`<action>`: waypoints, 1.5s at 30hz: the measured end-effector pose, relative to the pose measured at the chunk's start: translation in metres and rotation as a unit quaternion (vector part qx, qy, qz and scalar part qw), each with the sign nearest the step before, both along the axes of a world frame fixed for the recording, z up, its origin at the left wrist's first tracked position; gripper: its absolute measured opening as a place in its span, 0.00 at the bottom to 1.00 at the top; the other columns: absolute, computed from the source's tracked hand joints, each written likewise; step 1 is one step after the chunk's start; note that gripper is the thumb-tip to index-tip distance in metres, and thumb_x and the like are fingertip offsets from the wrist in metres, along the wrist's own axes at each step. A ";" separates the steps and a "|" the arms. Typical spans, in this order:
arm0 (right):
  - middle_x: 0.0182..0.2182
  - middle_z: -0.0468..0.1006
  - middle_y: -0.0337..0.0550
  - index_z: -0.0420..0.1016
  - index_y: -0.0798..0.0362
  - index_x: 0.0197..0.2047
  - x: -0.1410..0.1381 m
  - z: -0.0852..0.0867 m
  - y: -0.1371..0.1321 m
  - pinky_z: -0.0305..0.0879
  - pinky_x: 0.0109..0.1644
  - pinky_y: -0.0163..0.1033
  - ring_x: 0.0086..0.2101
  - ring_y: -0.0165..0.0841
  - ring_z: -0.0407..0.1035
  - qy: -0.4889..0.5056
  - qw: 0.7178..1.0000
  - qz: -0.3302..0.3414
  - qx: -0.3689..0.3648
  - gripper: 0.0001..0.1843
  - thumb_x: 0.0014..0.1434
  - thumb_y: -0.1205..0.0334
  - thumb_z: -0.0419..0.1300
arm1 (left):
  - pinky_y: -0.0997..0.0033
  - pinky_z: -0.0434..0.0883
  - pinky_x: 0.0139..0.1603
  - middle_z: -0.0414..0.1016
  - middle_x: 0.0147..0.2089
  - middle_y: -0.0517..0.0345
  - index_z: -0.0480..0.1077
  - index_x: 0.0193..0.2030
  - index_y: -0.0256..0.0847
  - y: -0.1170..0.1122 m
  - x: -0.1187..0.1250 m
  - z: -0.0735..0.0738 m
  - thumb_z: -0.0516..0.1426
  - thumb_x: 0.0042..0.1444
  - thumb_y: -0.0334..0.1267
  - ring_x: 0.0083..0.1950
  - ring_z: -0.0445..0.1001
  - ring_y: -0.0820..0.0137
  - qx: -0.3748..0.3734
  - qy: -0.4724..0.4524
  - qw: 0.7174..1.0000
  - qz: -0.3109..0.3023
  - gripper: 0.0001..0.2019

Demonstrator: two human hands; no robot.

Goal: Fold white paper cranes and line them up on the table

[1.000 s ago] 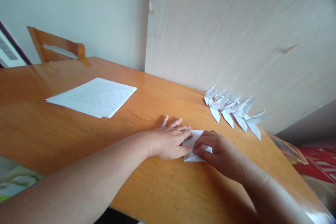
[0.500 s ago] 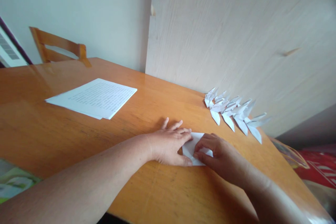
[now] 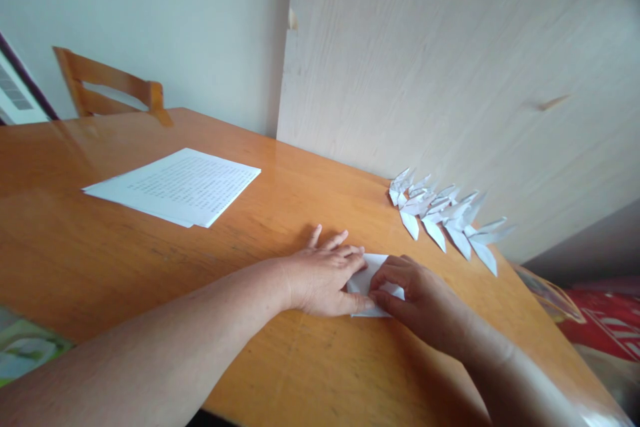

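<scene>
A small folded piece of white paper (image 3: 369,272) lies flat on the wooden table between my hands. My left hand (image 3: 327,280) has its fingers spread, pressing on the paper's left side with the thumb along the near edge. My right hand (image 3: 407,287) is closed in a pinch at the paper's right part, thumb and forefinger together on a fold. The palm and fingers of that hand hide the paper's right end.
Several folded white paper figures (image 3: 443,213) stand in a row near the board at the back right. A stack of printed sheets (image 3: 185,187) lies on the table (image 3: 280,213) at left. Behind is a wooden chair (image 3: 113,87); a red bag (image 3: 600,320) sits beyond the right edge.
My left thumb has slid slightly right along the paper's near edge, toward my right fingertips. Otherwise both hands and the paper stay nearly in place.
</scene>
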State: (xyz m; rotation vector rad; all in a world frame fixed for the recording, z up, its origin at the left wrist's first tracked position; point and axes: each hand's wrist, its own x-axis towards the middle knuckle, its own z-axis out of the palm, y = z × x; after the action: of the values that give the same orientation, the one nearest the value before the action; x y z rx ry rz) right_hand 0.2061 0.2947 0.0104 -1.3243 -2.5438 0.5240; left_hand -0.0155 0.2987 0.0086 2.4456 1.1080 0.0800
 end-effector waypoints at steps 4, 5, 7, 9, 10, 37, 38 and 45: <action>0.33 0.77 0.38 0.74 0.48 0.30 0.000 0.000 0.000 0.61 0.42 0.40 0.37 0.35 0.68 -0.005 1.000 0.004 -0.006 0.06 0.60 0.65 0.61 | 0.31 0.26 0.69 0.44 0.76 0.50 0.50 0.73 0.42 0.002 -0.002 -0.003 0.47 0.59 0.67 0.77 0.29 0.51 0.006 -0.007 1.000 -0.011 0.42; 0.33 0.77 0.38 0.74 0.48 0.30 0.000 0.000 0.001 0.61 0.42 0.40 0.37 0.35 0.68 -0.004 1.000 0.003 -0.005 0.06 0.60 0.65 0.61 | 0.31 0.26 0.69 0.44 0.76 0.50 0.51 0.73 0.42 0.002 -0.002 -0.003 0.47 0.59 0.66 0.77 0.29 0.51 0.008 -0.008 1.000 -0.012 0.42; 0.33 0.77 0.38 0.75 0.48 0.31 0.001 -0.001 0.001 0.61 0.42 0.40 0.37 0.35 0.68 -0.001 1.000 0.002 -0.004 0.06 0.60 0.64 0.61 | 0.31 0.26 0.69 0.44 0.76 0.50 0.52 0.72 0.42 0.002 -0.002 -0.004 0.48 0.59 0.66 0.77 0.29 0.51 0.012 -0.007 1.000 -0.012 0.41; 0.33 0.77 0.38 0.76 0.47 0.32 0.001 -0.002 0.002 0.61 0.42 0.40 0.37 0.35 0.69 0.002 1.000 0.001 -0.004 0.05 0.60 0.64 0.61 | 0.31 0.26 0.69 0.44 0.76 0.50 0.53 0.71 0.43 0.002 -0.002 -0.004 0.48 0.58 0.66 0.77 0.29 0.51 0.013 -0.006 1.000 -0.011 0.41; 0.33 0.77 0.38 0.76 0.47 0.32 0.001 -0.003 0.002 0.61 0.42 0.40 0.38 0.35 0.69 0.004 1.000 -0.001 -0.004 0.05 0.60 0.64 0.61 | 0.31 0.27 0.69 0.44 0.76 0.50 0.53 0.71 0.43 0.002 -0.002 -0.004 0.49 0.58 0.66 0.77 0.29 0.51 0.014 -0.005 1.000 -0.011 0.40; 0.34 0.78 0.40 0.75 0.48 0.31 -0.001 0.003 -0.002 0.63 0.42 0.41 0.38 0.36 0.69 0.011 1.000 -0.003 -0.015 0.05 0.60 0.64 0.61 | 0.33 0.29 0.70 0.42 0.77 0.50 0.52 0.72 0.43 0.001 -0.003 -0.003 0.48 0.60 0.65 0.77 0.28 0.51 0.014 0.001 1.000 -0.014 0.40; 0.34 0.78 0.40 0.75 0.48 0.32 -0.001 0.002 -0.001 0.63 0.42 0.41 0.38 0.36 0.69 0.012 1.000 -0.003 -0.015 0.05 0.60 0.64 0.61 | 0.33 0.29 0.70 0.42 0.77 0.50 0.52 0.72 0.43 0.001 -0.003 -0.003 0.48 0.59 0.65 0.77 0.29 0.50 0.014 0.000 1.000 -0.015 0.40; 0.35 0.78 0.39 0.76 0.48 0.32 0.001 -0.001 0.000 0.62 0.43 0.40 0.39 0.36 0.69 0.013 1.000 -0.001 -0.015 0.05 0.59 0.65 0.61 | 0.33 0.30 0.70 0.42 0.77 0.51 0.52 0.72 0.43 0.001 -0.003 -0.002 0.48 0.59 0.66 0.77 0.28 0.50 0.015 0.003 1.000 -0.017 0.41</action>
State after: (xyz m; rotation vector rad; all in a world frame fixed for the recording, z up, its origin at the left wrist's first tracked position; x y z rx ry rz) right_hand 0.2067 0.2948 0.0090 -1.3215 -2.5227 0.5771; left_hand -0.0184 0.2994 0.0068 2.4923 1.0747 0.0797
